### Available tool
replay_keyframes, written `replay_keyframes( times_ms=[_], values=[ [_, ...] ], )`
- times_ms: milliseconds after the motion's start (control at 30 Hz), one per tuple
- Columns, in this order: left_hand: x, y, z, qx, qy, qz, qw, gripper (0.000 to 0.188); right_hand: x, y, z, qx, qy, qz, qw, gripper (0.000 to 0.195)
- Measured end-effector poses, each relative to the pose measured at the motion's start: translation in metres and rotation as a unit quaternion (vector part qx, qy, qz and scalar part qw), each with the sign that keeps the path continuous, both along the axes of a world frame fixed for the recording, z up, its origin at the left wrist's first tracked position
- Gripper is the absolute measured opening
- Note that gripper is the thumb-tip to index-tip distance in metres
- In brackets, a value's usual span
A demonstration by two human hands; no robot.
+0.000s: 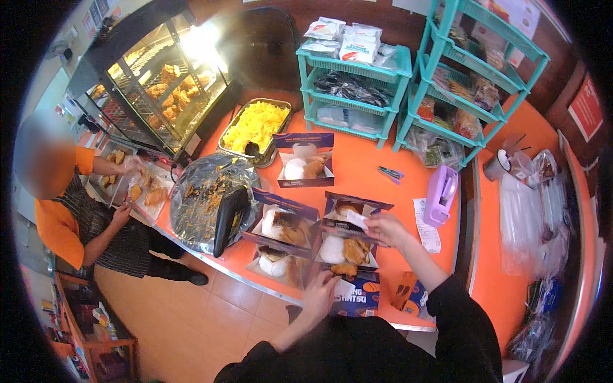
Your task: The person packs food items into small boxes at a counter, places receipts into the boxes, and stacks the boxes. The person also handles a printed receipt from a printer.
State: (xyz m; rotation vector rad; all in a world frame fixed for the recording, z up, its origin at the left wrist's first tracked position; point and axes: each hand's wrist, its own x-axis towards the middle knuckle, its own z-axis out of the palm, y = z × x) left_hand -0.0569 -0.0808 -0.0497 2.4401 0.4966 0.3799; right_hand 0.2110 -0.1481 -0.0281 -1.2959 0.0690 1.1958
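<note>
My right hand [387, 230] holds a small white packet [357, 219] over an open printed meal box [359, 222] with food inside. Close in front of me, my left hand [320, 293] is at the near edge of a box of rice [332, 249] and fried chicken [357, 250]; a white piece [345, 287] lies by its fingertips, and whether they grip it I cannot tell. To the left stand two more open boxes with rice [273, 265] and meat [289, 233]. Another open box [305, 182] with rice and chicken sits farther back.
A metal tray of yellow rice [256, 125] and a foil-covered round tray [191, 206] are at left, beside a heated display cabinet [167, 95]. A co-worker handles fried pieces there. Teal shelves [354, 67], scissors [391, 173], a purple tape dispenser [440, 196] and a receipt [427, 227] are beyond.
</note>
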Motion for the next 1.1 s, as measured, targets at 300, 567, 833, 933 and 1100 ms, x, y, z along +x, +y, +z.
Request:
replay_keyframes(
  times_ms=[300,567,833,933,1100],
  values=[
    [0.0,0.021,0.009,-0.026,0.007,-0.086,0.996,0.021,-0.032,0.018,0.022,-0.229,-0.285,0.215,0.906,0.033],
    [-0.001,0.026,0.004,-0.096,-0.055,-0.062,0.992,0.02,-0.071,0.019,0.017,-0.35,-0.658,0.221,0.629,0.077],
    [-0.034,0.031,0.015,-0.358,-0.281,0.236,0.859,0.016,-0.076,-0.075,0.034,-0.256,-0.574,-0.128,0.767,0.027],
    [-0.061,0.02,0.004,-0.272,-0.085,0.183,0.941,0.013,-0.142,-0.145,0.027,-0.27,-0.495,-0.028,0.825,0.021],
    [-0.042,0.009,-0.004,-0.123,0.06,0.074,0.988,0.02,-0.214,-0.136,-0.042,-0.212,-0.638,0.008,0.741,0.019]
  ],
)
